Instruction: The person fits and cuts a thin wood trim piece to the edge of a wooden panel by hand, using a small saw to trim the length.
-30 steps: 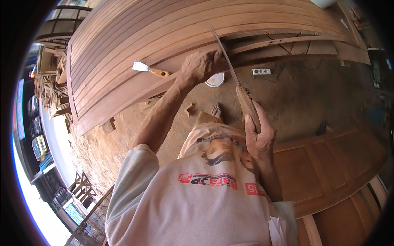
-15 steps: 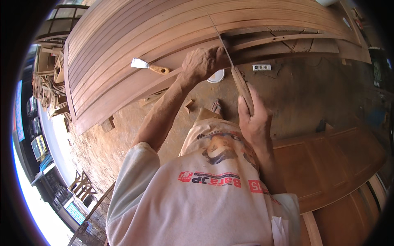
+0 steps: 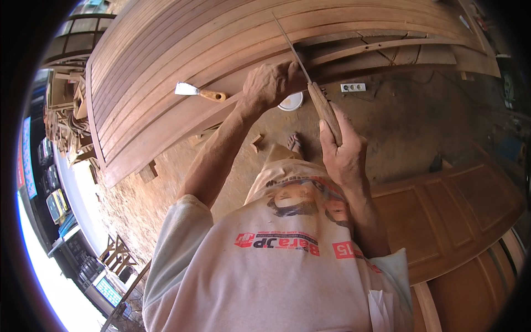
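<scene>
The right hand (image 3: 343, 152) is wrapping its fingers loosely around the wooden handle of a long, thin-bladed tool (image 3: 307, 72), perhaps a file or narrow saw, though the blade is too slim to tell which. The left hand (image 3: 271, 86) is closing over the blade's middle, pressing it against the edge of a large curved wooden panel (image 3: 182, 44) made of reddish-brown slats. The blade is running up and away across the slats, its tip lying over the upper boards. With bare fingers sitting right on the metal, a slip could be cutting or scraping them, and uneven pressure could be gouging the smooth slat edge. A putty knife (image 3: 199, 92) with a wooden handle is lying on the panel just left of the left hand. Below, a white round lid (image 3: 291, 101) and a white socket strip (image 3: 353, 87) are resting on the dusty floor (image 3: 420, 122), with panelled doors (image 3: 448, 216) lying to the right.
</scene>
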The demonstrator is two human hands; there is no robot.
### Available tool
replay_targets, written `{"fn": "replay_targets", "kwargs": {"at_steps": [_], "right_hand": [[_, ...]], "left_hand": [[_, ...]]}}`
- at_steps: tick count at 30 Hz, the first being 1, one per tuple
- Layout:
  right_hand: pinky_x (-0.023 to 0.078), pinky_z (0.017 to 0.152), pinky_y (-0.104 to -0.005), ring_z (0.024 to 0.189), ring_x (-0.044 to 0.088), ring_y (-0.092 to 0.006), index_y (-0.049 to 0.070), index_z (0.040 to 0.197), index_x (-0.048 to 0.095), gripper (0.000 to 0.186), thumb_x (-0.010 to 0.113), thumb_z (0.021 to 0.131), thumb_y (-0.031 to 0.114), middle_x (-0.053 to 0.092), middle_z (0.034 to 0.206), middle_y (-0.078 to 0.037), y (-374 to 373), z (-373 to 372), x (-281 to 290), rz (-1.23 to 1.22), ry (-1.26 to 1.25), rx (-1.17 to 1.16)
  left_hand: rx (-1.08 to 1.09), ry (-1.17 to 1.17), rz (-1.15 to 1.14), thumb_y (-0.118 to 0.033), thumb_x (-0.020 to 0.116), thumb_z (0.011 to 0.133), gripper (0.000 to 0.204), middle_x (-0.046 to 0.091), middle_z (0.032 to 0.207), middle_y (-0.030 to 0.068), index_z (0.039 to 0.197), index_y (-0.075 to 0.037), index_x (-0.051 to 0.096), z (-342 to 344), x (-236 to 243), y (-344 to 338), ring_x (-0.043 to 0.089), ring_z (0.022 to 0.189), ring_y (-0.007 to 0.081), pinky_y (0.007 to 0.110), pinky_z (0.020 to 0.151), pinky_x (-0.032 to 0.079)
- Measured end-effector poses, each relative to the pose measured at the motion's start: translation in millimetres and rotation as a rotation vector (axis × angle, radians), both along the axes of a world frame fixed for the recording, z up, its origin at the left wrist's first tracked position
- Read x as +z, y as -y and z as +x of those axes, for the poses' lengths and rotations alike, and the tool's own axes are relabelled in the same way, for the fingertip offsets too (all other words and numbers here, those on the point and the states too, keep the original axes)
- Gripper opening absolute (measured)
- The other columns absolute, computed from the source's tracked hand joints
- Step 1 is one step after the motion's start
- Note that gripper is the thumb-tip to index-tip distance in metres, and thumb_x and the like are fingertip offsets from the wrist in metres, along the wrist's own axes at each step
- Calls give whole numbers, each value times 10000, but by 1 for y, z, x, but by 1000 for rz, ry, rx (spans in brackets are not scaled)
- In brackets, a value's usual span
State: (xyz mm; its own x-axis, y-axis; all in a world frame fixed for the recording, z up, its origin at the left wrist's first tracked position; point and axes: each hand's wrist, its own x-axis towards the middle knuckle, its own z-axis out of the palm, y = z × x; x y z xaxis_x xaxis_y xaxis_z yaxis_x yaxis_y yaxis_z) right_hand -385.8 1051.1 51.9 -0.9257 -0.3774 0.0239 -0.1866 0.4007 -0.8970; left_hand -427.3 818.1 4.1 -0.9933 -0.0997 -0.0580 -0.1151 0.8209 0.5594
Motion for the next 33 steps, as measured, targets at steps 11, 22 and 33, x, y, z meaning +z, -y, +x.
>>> {"fn": "replay_targets", "kwargs": {"at_steps": [11,22,33], "right_hand": [[610,746,-402,939,789,-353,-55,1385,602,402,673,1012,76,750,1009,-263,2,2,0,3,0,-6],[617,844,-385,1014,781,-364,-75,1378,608,411,685,995,49,749,1093,-268,-13,20,-11,-12,-17,-16],[617,789,-408,962,785,-370,-63,1382,608,410,679,1004,79,745,1057,-285,-26,34,-19,-30,-129,-10]], "left_hand": [[51,-6,-82,-394,423,1096,426,724,836,238,1024,-81,702,-3,-21,-6,697,827,468,563,737,536],[99,-52,-136,-360,449,1095,437,723,807,245,958,-51,725,-4,-24,-2,716,788,449,554,692,566],[113,-36,-95,-381,374,1124,503,703,823,281,963,-40,707,-4,-20,-1,687,822,503,593,758,534]]}}
